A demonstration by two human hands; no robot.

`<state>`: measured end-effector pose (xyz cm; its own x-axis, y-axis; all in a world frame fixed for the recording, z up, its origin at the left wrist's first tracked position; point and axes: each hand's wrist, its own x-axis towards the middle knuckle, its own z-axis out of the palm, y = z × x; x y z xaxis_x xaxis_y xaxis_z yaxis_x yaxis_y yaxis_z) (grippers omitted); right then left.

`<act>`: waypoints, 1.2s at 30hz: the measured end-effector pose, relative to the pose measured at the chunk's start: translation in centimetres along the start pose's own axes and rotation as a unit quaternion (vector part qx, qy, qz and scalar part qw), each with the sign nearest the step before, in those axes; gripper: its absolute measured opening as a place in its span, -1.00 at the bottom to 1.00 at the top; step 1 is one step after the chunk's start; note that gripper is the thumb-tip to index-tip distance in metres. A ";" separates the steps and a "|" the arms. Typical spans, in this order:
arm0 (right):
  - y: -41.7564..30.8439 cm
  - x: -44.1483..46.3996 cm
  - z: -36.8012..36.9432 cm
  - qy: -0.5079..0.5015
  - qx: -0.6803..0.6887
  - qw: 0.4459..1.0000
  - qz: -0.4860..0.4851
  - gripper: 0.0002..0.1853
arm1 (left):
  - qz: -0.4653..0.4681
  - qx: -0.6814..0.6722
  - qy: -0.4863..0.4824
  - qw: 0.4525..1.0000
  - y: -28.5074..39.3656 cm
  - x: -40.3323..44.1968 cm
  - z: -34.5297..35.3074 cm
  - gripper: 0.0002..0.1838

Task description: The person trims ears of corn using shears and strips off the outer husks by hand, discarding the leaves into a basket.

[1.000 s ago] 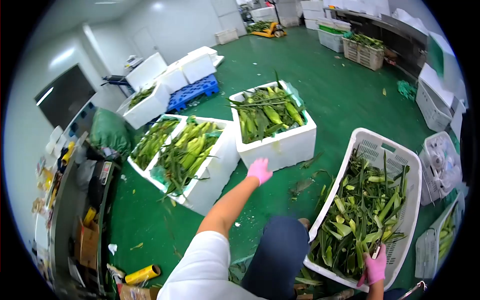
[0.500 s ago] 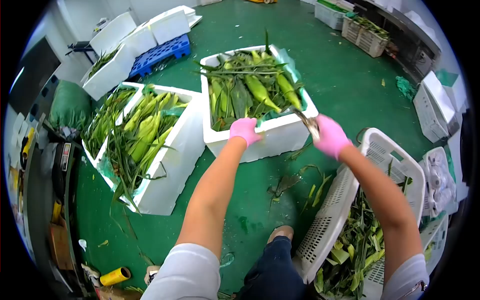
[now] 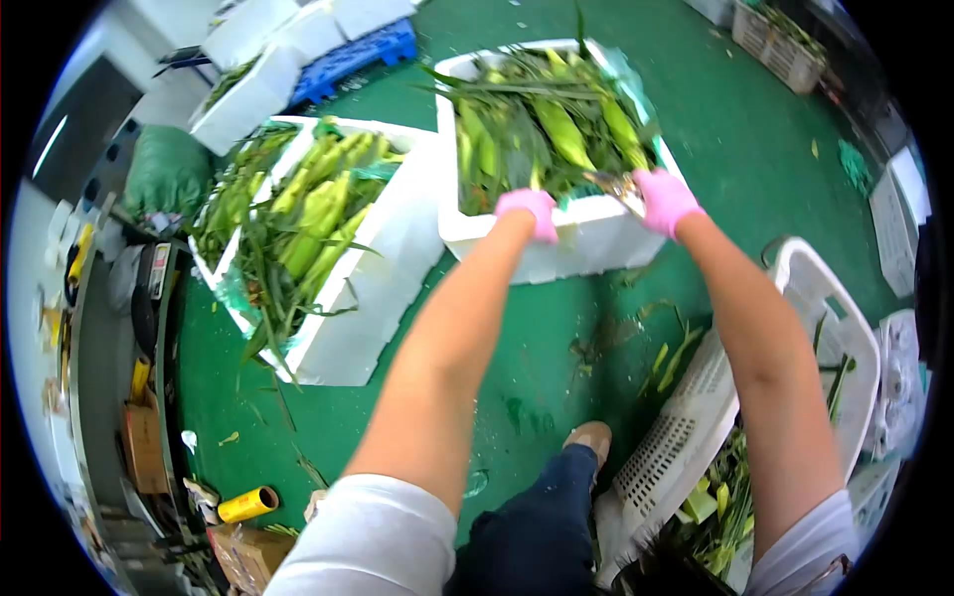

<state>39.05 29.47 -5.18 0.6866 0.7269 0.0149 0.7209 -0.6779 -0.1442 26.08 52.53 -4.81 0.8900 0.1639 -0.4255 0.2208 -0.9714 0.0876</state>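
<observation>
A white foam box (image 3: 586, 245) holds green corn ears (image 3: 562, 132) with long leaves. My left hand (image 3: 529, 212), in a pink glove, is closed at the box's near rim, by the base of an ear; what it grips is hidden. At the near right corner, my pink-gloved right hand (image 3: 664, 202) is closed around metal cutters (image 3: 618, 187), whose blades point left over the corn. A second foam box (image 3: 373, 288) full of corn stands to the left.
At the lower right a white plastic basket (image 3: 664, 447) holds cut leaves. A blue pallet (image 3: 358, 58) with foam boxes lies behind. Shelving (image 3: 94, 368) runs along the left, near a green sack (image 3: 167, 171). Loose leaves lie on the green floor (image 3: 542, 368).
My right hand has come up from the leaf basket to the foam box with the cutters. My left hand has reached forward to the box's rim. The view has shifted.
</observation>
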 end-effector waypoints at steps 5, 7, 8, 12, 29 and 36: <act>-3.7 -4.3 -0.7 0.010 -0.011 1.000 -0.021 -0.62 | 0.030 0.011 0.007 0.999 -1.7 -2.7 1.9 -0.44; -6.0 -7.2 0.2 0.006 0.009 1.000 -0.018 -0.66 | 0.041 0.027 0.015 0.999 -2.5 -5.6 3.2 -0.46; -7.4 -8.9 0.4 0.007 0.027 1.000 -0.008 -0.67 | 0.061 0.047 0.026 0.997 -3.5 -6.4 4.6 -0.48; -13.3 -17.4 -0.2 -0.078 0.081 0.993 0.019 -0.54 | 0.078 0.117 -0.002 0.990 -4.8 -14.1 8.0 -0.52; -8.7 -73.8 -16.2 0.001 0.177 0.873 0.454 -0.46 | 0.158 0.002 0.195 0.968 2.4 -36.6 15.3 -0.42; -12.2 -80.8 -14.9 0.051 0.139 0.894 0.424 -0.48 | 0.252 0.102 0.500 0.822 16.6 -34.9 15.7 -0.51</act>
<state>-23.86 -22.64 10.10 0.9901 -0.0586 -0.1278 -0.1041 -0.9164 -0.3865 -7.52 27.96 -2.63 0.7533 -0.3070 0.5816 -0.2567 -0.9515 -0.1697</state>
